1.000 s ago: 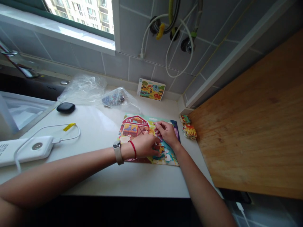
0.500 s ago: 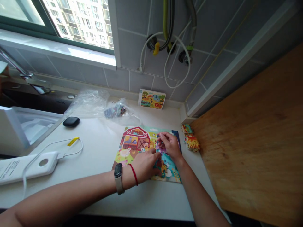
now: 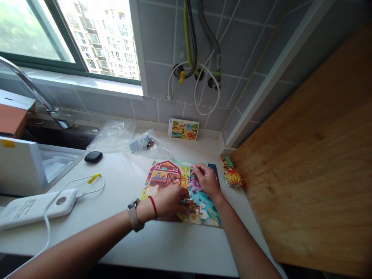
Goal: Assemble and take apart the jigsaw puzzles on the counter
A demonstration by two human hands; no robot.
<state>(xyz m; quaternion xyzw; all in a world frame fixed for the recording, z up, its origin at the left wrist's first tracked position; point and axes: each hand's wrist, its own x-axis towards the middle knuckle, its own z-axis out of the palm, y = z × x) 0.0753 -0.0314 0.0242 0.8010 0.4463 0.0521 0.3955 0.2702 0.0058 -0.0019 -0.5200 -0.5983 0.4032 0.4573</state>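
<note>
A colourful farm-scene jigsaw puzzle (image 3: 154,180) with a red barn lies flat on the white counter, partly covered by both hands. My left hand (image 3: 171,199) is over its lower middle, fingers closed on a small puzzle piece (image 3: 187,200) whose edge shows at the fingertips. Over the upper right part is my right hand (image 3: 205,179), with thumb and fingers pressed together just above the purple and teal area. What those fingertips hold, if anything, is hidden. A dark blue strip (image 3: 213,170) shows behind the right hand.
Stacked puzzle pieces (image 3: 232,177) sit by the wooden panel (image 3: 305,155) at right. A picture box (image 3: 183,129) leans against the wall. Clear plastic bags (image 3: 112,135), a black case (image 3: 93,156) and a white power bank (image 3: 40,207) with cable lie left, near the sink (image 3: 69,135).
The view has turned slightly to the left. My left hand has shifted a little left, and a puzzle piece now shows at its fingertips. My right hand stays over the puzzle's upper right.
</note>
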